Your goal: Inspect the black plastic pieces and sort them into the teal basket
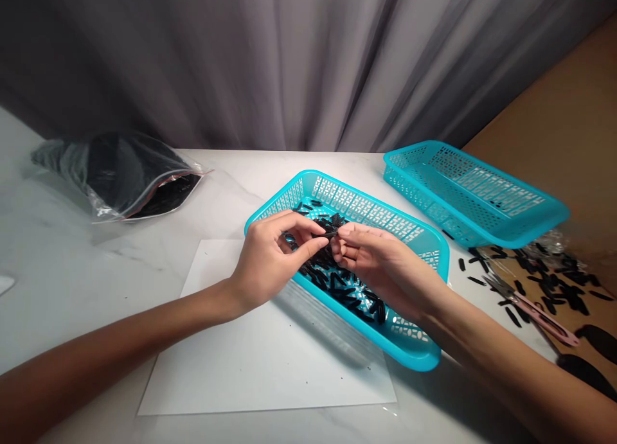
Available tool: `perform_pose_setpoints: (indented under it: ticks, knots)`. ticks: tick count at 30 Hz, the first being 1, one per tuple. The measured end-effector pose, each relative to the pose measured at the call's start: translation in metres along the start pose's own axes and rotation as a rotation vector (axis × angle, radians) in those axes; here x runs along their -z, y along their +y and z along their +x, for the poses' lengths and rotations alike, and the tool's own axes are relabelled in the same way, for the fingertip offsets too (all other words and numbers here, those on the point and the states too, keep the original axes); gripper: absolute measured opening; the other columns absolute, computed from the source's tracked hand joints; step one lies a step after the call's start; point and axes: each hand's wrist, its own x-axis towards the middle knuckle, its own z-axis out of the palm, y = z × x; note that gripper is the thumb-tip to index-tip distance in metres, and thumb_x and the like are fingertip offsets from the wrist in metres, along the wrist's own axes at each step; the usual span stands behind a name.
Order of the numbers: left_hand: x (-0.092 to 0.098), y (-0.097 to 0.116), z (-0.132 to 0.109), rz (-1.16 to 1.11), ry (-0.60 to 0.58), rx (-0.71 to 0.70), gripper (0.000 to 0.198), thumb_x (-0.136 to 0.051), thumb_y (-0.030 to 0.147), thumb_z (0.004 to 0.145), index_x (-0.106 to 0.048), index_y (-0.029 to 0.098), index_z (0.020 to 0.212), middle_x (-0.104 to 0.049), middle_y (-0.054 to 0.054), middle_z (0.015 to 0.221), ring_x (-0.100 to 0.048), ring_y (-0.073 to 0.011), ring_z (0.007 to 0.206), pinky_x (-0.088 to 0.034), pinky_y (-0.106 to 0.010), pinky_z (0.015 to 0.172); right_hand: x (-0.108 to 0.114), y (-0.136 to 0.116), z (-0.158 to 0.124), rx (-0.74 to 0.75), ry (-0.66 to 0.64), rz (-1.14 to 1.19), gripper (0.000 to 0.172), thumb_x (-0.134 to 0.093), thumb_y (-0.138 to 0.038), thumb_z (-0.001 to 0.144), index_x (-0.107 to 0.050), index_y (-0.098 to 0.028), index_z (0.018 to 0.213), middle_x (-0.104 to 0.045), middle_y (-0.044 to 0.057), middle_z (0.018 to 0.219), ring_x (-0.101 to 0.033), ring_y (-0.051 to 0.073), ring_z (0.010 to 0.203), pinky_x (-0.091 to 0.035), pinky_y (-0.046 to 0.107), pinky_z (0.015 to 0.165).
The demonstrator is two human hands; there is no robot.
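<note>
Over the nearer blue basket (407,349), a slim black piece (330,234) sits between two grips: left hand (267,254) closed in a thumb-and-finger pinch, right hand (371,251) pinching its other end, apparently steadying it above loose black pieces (347,297); farther left, the bag (118,168) gapes, leaving elbow room.
</note>
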Motion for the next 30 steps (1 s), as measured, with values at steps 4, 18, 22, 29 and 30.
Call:
perform_pose_setpoints:
  ticks: [4, 18, 22, 29, 30]
  knots:
    - [-0.001, 0.000, 0.001, -0.002, 0.005, 0.003, 0.005, -0.077, 0.023, 0.081, -0.075, 0.019, 0.084, -0.070, 0.000, 0.078, -0.064, -0.0098, 0.070, -0.046, -0.016, 0.049, -0.001, 0.000, 0.000, 0.006, -0.010, -0.006, 0.012, -0.074, -0.026, 0.084, -0.069, -0.016, 0.079, -0.061, 0.001, 0.079, -0.054, 0.013, 0.076, -0.043, 0.026, 0.075]
    - [0.001, 0.001, 0.002, 0.019, -0.009, 0.007, 0.016, -0.069, 0.029, 0.089, -0.073, 0.018, 0.078, -0.070, 0.000, 0.077, -0.064, -0.0112, 0.072, -0.049, -0.020, 0.058, -0.003, 0.000, -0.002, 0.010, 0.014, -0.050, 0.013, -0.073, -0.027, 0.083, -0.066, -0.017, 0.080, -0.059, 0.002, 0.078, -0.052, 0.014, 0.074, -0.041, 0.028, 0.073]
    - [0.001, 0.000, 0.002, 0.069, -0.125, 0.010, 0.019, -0.062, 0.029, 0.094, -0.071, 0.020, 0.108, -0.072, -0.002, 0.093, -0.067, -0.0128, 0.083, -0.051, -0.020, 0.060, -0.004, 0.001, 0.000, 0.062, 0.047, -0.128, 0.016, -0.072, -0.030, 0.082, -0.063, -0.018, 0.075, -0.058, 0.001, 0.077, -0.051, 0.015, 0.076, -0.039, 0.030, 0.072]
    - [0.020, -0.007, 0.019, 0.295, -0.078, -0.119, 0.036, -0.055, 0.020, 0.095, -0.054, 0.018, 0.131, -0.069, -0.006, 0.112, -0.064, -0.0176, 0.104, -0.053, -0.034, 0.092, -0.002, -0.004, -0.006, 0.282, 0.116, -0.473, 0.013, -0.065, -0.034, 0.088, -0.062, -0.022, 0.084, -0.060, 0.002, 0.089, -0.053, 0.018, 0.085, -0.039, 0.032, 0.074]
    - [0.026, -0.010, 0.025, 0.348, -0.040, -0.146, 0.036, -0.056, 0.019, 0.094, -0.054, 0.017, 0.130, -0.068, -0.006, 0.114, -0.063, -0.0186, 0.106, -0.051, -0.037, 0.095, -0.002, -0.009, -0.009, 0.308, 0.086, -0.574, 0.014, -0.063, -0.036, 0.090, -0.062, -0.022, 0.086, -0.061, 0.002, 0.090, -0.054, 0.019, 0.086, -0.041, 0.033, 0.075]
